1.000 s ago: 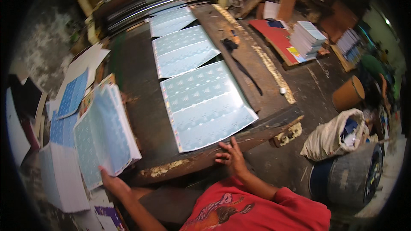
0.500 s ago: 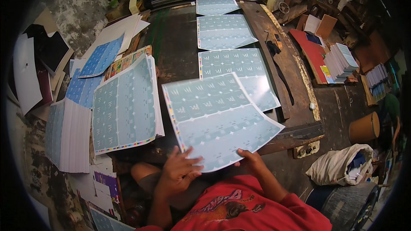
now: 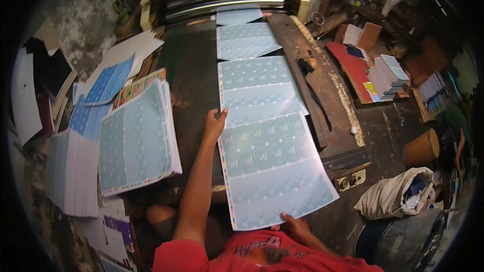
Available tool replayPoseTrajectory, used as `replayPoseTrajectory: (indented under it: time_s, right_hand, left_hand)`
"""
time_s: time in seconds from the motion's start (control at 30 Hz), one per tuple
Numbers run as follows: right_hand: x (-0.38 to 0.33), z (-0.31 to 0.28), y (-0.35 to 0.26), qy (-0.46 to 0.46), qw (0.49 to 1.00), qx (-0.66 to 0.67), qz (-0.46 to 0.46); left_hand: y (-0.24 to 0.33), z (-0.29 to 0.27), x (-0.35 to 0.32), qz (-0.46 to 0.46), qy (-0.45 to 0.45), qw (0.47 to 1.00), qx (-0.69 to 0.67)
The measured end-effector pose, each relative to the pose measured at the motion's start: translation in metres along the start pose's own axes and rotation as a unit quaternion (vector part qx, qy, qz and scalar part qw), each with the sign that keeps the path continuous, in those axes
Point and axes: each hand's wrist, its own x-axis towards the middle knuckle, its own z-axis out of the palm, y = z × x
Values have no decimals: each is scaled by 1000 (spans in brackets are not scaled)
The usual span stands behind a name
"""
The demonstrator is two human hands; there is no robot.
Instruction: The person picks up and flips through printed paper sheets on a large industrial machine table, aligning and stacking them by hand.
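Note:
A large printed sheet, pale blue-green with a coloured strip down its left side, lies lengthwise in front of me. My right hand pinches its near edge, thumb on top and fingers underneath. At the sheet's far left corner is my left hand, arm stretched out, its fingers closed at the edge; the hand partly hides that corner. The far end meets or overlaps a second printed sheet. Beyond it, another printed sheet and a further one run in line toward the metal rollers.
Left of the dark table stand a stack of matching sheets and a thick paper pile. A wooden rail borders the row on the right. Further right are a red board with stacked cards, a bucket and a cloth sack.
The held sheet has swung straight and moved down into line with the row. My left hand has gone from its near left corner to its far left corner; my right still grips the near edge.

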Motion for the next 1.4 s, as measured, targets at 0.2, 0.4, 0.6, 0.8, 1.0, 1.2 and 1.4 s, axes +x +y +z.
replayPoseTrajectory:
  time_s: [0.2, 0.4, 0.6, 0.8, 1.0, 1.2, 1.4]
  right_hand:
    - [3, 6, -1, -41, 999, 13, -9]
    - [25, 7, -18, -31, 997, 65, -16]
    - [66, 11, -42, -43, 995, 78, -43]
    - [98, 36, -53, 42, 989, 115, -79]
    - [93, 55, -60, 54, 980, 106, -158]
    - [92, 56, -66, 70, 970, 135, -190]
    - [88, 56, -87, -82, 985, 44, -144]
  left_hand:
    - [-22, 50, 79, 34, -35, 994, 94]
    - [78, 37, 45, 177, 7, 983, 53]
    - [182, -100, -132, 350, -21, 923, 156]
    - [88, -204, -175, 304, 28, 889, 341]
    - [76, -208, -216, 281, 30, 855, 434]
    - [12, -234, -198, 39, 113, 989, -83]
    - [105, -203, -241, 164, -56, 982, 69]
